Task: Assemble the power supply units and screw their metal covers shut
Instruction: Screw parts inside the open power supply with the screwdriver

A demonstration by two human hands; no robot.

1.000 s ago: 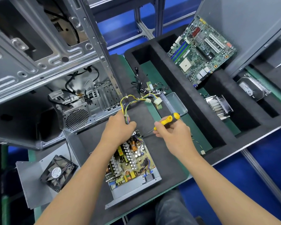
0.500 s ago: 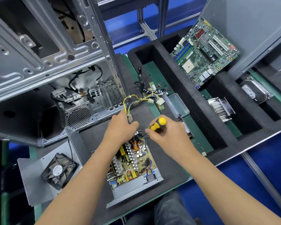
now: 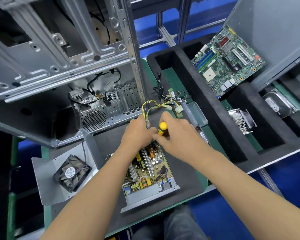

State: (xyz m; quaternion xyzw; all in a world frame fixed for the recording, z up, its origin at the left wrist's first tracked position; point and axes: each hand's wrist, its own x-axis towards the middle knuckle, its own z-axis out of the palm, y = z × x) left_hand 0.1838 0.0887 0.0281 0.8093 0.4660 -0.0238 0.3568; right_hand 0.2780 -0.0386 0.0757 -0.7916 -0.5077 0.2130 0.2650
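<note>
An open power supply unit (image 3: 150, 172) lies on the dark mat, its yellow circuit board exposed in a grey metal base. My left hand (image 3: 137, 134) grips the yellow and dark wire bundle (image 3: 151, 105) at the board's far end. My right hand (image 3: 177, 134) holds a yellow-handled screwdriver (image 3: 162, 129) nearly upright over that same far corner; the tip is hidden behind my hands. The grey metal cover (image 3: 47, 172) with a black fan (image 3: 71, 173) lies to the left.
An open computer case (image 3: 59, 66) stands at the back left. A black foam tray (image 3: 215, 122) on the right holds a motherboard (image 3: 229, 61), a heatsink (image 3: 242, 119) and a drive (image 3: 279, 103). A clear plastic box (image 3: 197, 112) sits beside my right hand.
My right hand has moved left toward my left hand and tipped the screwdriver from slanted to nearly upright over the board's far corner. My left hand stays on the wires.
</note>
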